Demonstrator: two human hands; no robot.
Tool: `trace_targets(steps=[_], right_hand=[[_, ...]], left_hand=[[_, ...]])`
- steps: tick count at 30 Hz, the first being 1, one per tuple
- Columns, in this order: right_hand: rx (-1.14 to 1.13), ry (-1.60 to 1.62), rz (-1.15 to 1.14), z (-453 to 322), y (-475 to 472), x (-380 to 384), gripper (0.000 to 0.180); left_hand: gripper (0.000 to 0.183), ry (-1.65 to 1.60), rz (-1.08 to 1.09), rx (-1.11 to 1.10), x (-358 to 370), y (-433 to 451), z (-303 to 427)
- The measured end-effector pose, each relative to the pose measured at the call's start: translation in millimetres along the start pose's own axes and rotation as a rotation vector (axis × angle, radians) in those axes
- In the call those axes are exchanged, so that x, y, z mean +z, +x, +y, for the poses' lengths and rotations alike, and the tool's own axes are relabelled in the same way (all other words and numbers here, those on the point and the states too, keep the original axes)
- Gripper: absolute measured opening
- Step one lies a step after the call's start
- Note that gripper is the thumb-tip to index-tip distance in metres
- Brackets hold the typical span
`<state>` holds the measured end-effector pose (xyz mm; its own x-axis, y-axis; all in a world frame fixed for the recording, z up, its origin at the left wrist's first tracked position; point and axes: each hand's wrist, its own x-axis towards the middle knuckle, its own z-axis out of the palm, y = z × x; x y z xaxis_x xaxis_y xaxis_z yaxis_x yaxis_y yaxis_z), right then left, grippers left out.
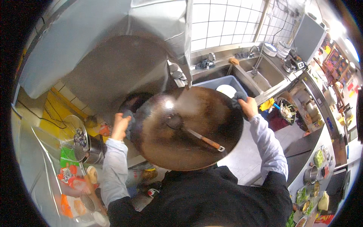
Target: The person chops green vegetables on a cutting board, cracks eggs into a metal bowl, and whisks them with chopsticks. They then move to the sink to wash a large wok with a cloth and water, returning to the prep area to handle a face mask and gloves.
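A large dark wok [210, 113] is held up in front of my body, its inside facing me. My left hand [120, 126] grips its left rim through a grey cloth [130, 122]. On the far right rim, my right hand [249, 107] clasps it through another dark grey cloth [238, 99]. Inside the wok rests a ladle with a wooden handle [211, 142], its dark round bowl [173, 121] near the middle. A pale haze, perhaps steam, hangs over the upper part. Behind the wok's left side, a dark burner opening [136, 100] is partly hidden.
A sink [268, 73] with a blue-grey tub [207, 81] lies beyond the wok. At left stands a steel pot [96, 150] with a strainer [80, 139] above it. A counter [297, 170] with vegetables runs along the right. Stacked plates [269, 49] are behind the sink.
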<state>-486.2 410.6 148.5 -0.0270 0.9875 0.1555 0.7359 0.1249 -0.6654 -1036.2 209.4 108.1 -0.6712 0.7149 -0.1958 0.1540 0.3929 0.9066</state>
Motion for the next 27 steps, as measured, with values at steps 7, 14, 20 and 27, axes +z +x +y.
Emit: trace_targets(steps=[7,14,20,27], right_hand=[[0.033,-0.06,0.074,108.5,81.6,-85.4,0.03],[0.101,-0.124,0.03,214.8,238.7,-79.8,0.035],[0.078,-0.228,-0.101,227.1,342.7,-38.3,0.04],[0.05,-0.203,-0.182,256.9,398.7,25.2,0.04]], left_hand=[[0.019,-0.39,-0.288,-0.166,176.2,-42.9,41.6],[0.018,-0.66,-0.183,-0.389,310.6,-35.3,85.0],[0.019,-0.75,-0.036,-0.444,374.1,-19.2,95.3],[0.017,-0.784,0.072,-0.443,400.8,11.1,82.3]])
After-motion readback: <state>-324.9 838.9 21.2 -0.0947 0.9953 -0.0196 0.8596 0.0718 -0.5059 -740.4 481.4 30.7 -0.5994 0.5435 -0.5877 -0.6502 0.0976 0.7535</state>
